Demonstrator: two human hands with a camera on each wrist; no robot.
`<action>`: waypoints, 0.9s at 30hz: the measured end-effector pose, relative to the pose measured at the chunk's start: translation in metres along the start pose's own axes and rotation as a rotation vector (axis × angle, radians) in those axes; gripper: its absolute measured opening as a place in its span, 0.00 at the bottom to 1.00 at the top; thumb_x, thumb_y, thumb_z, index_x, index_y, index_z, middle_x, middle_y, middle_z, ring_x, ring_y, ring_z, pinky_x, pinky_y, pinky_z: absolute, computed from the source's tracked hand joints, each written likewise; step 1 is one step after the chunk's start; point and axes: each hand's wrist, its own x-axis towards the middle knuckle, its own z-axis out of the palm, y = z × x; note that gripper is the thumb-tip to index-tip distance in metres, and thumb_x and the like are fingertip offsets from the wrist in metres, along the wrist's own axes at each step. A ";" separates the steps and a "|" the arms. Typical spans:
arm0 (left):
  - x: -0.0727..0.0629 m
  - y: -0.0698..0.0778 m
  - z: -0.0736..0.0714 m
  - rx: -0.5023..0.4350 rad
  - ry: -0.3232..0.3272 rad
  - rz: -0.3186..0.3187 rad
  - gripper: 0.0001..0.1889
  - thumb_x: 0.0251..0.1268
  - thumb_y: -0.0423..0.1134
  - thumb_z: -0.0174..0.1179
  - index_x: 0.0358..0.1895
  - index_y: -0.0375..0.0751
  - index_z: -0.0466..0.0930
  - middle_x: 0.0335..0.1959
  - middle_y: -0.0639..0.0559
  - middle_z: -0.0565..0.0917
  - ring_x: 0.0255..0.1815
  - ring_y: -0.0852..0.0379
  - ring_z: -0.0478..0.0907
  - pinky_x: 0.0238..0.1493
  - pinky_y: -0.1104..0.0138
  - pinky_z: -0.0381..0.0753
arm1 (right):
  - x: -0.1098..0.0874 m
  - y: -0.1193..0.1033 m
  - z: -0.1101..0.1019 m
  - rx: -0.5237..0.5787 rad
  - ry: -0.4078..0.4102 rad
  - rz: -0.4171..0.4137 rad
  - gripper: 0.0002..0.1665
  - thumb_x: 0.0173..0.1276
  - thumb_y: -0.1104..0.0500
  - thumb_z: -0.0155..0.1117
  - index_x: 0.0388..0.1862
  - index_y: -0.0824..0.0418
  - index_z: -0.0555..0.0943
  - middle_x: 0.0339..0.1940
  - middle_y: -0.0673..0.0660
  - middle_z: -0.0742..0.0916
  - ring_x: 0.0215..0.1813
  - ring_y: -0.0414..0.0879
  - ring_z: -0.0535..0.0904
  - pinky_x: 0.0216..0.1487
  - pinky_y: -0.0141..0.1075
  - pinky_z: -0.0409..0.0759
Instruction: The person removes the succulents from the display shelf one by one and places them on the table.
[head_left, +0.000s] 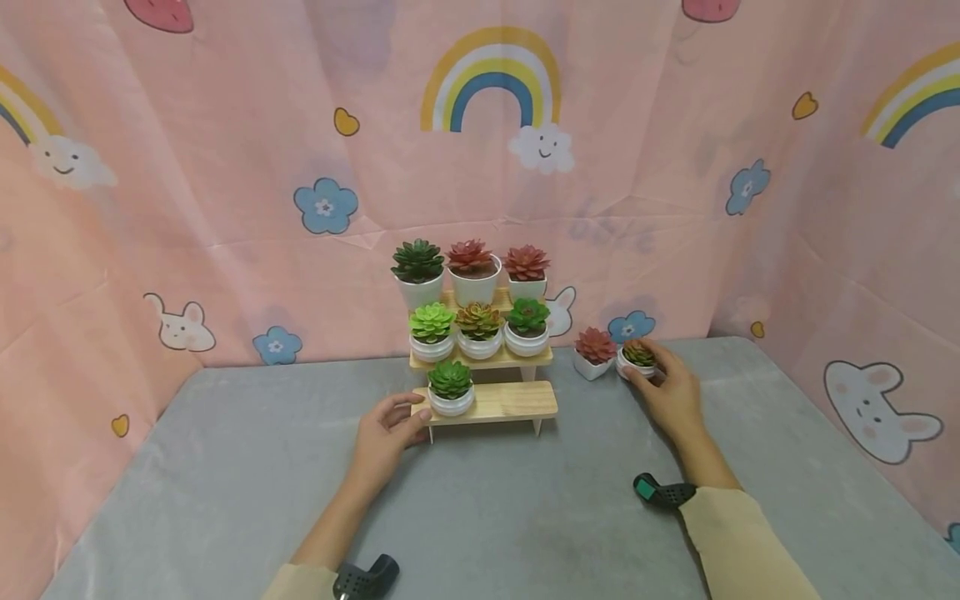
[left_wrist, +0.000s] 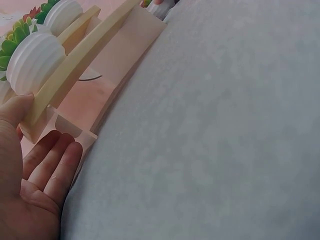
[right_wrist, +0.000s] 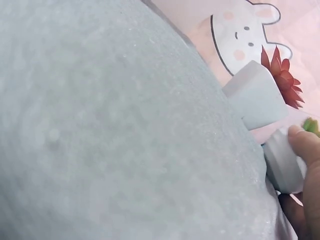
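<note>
My left hand (head_left: 384, 437) holds the left end of a wooden tiered stand (head_left: 517, 402), thumb at the lowest board's edge and fingers below it beside a clear leg (left_wrist: 75, 125). On that board sits a green succulent (head_left: 450, 380) in a ribbed white pot (left_wrist: 37, 62). Out to the right, my right hand (head_left: 671, 396) grips a small round white pot (right_wrist: 286, 162) with a green-brown succulent (head_left: 638, 352), thumb against its side. Just left of it, a red succulent (head_left: 595, 344) stands in an angular white pot (right_wrist: 257, 97) on the table.
The stand's middle board carries a lime succulent (head_left: 432, 322), a brownish one (head_left: 478, 320) and a green one (head_left: 528, 316). The top tier holds a dark green plant (head_left: 417, 261) and two red ones (head_left: 471, 257). Behind the grey table (head_left: 585, 508) hangs a pink patterned curtain (head_left: 247, 167).
</note>
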 end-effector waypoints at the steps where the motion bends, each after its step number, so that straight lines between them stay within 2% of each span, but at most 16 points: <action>1: 0.000 -0.001 0.000 0.002 0.001 0.000 0.19 0.66 0.35 0.67 0.57 0.32 0.79 0.50 0.32 0.87 0.40 0.62 0.87 0.42 0.66 0.91 | 0.000 -0.001 0.000 -0.002 -0.015 -0.006 0.33 0.66 0.62 0.72 0.69 0.65 0.74 0.65 0.70 0.80 0.65 0.66 0.78 0.52 0.31 0.86; 2: 0.001 -0.001 -0.001 0.004 0.002 -0.001 0.18 0.66 0.35 0.67 0.57 0.33 0.79 0.50 0.32 0.87 0.40 0.62 0.87 0.42 0.66 0.91 | 0.000 -0.001 0.001 -0.003 -0.029 -0.012 0.33 0.67 0.62 0.71 0.69 0.65 0.74 0.65 0.71 0.80 0.65 0.67 0.77 0.53 0.41 0.88; 4: 0.001 -0.002 -0.001 0.007 0.006 -0.001 0.18 0.66 0.34 0.67 0.57 0.33 0.79 0.50 0.32 0.87 0.41 0.61 0.87 0.41 0.66 0.91 | 0.001 -0.003 0.001 -0.012 -0.049 -0.020 0.33 0.68 0.63 0.70 0.70 0.65 0.73 0.66 0.71 0.79 0.66 0.68 0.76 0.55 0.59 0.83; 6: 0.001 -0.002 -0.002 0.012 0.008 0.001 0.18 0.66 0.35 0.67 0.57 0.33 0.80 0.50 0.33 0.87 0.42 0.59 0.87 0.41 0.66 0.91 | 0.001 -0.005 0.002 -0.016 -0.051 -0.014 0.32 0.68 0.63 0.70 0.70 0.65 0.73 0.66 0.72 0.79 0.67 0.69 0.75 0.56 0.61 0.82; 10: 0.000 -0.003 -0.002 0.017 0.013 -0.002 0.18 0.66 0.35 0.67 0.56 0.34 0.80 0.50 0.33 0.87 0.43 0.57 0.88 0.41 0.66 0.91 | 0.000 -0.007 0.001 -0.016 -0.056 -0.001 0.33 0.68 0.62 0.70 0.70 0.65 0.72 0.66 0.72 0.78 0.67 0.69 0.75 0.57 0.62 0.81; 15: 0.000 -0.002 -0.002 -0.001 0.006 -0.001 0.18 0.66 0.35 0.68 0.56 0.33 0.80 0.50 0.33 0.87 0.41 0.60 0.87 0.42 0.65 0.91 | 0.002 -0.012 -0.003 0.038 -0.075 0.058 0.39 0.68 0.58 0.71 0.75 0.66 0.68 0.70 0.72 0.76 0.69 0.68 0.74 0.61 0.62 0.81; 19: 0.001 -0.002 -0.001 -0.021 -0.007 0.012 0.18 0.66 0.34 0.67 0.56 0.31 0.79 0.48 0.33 0.87 0.39 0.63 0.87 0.42 0.65 0.91 | 0.007 -0.020 -0.014 0.066 -0.076 0.089 0.41 0.69 0.55 0.71 0.76 0.65 0.66 0.74 0.71 0.73 0.72 0.69 0.70 0.65 0.64 0.77; 23: 0.001 -0.001 0.000 -0.030 -0.012 0.003 0.17 0.66 0.33 0.67 0.56 0.32 0.80 0.47 0.34 0.88 0.38 0.64 0.86 0.42 0.64 0.91 | 0.015 -0.037 -0.028 0.087 -0.042 0.073 0.40 0.68 0.52 0.72 0.75 0.62 0.69 0.73 0.68 0.75 0.73 0.66 0.70 0.67 0.63 0.76; 25: 0.001 -0.001 -0.001 -0.027 -0.010 -0.002 0.17 0.66 0.34 0.67 0.56 0.34 0.80 0.47 0.34 0.88 0.38 0.64 0.86 0.42 0.64 0.91 | 0.018 -0.049 -0.035 0.096 -0.019 0.060 0.39 0.68 0.51 0.72 0.74 0.60 0.70 0.72 0.64 0.76 0.72 0.63 0.72 0.66 0.60 0.78; 27: 0.001 -0.001 -0.001 -0.022 -0.008 -0.003 0.17 0.66 0.34 0.67 0.56 0.34 0.80 0.48 0.34 0.88 0.39 0.64 0.86 0.42 0.64 0.91 | 0.022 -0.062 -0.041 0.109 0.011 0.033 0.38 0.67 0.50 0.72 0.73 0.57 0.72 0.71 0.61 0.78 0.71 0.59 0.74 0.67 0.48 0.82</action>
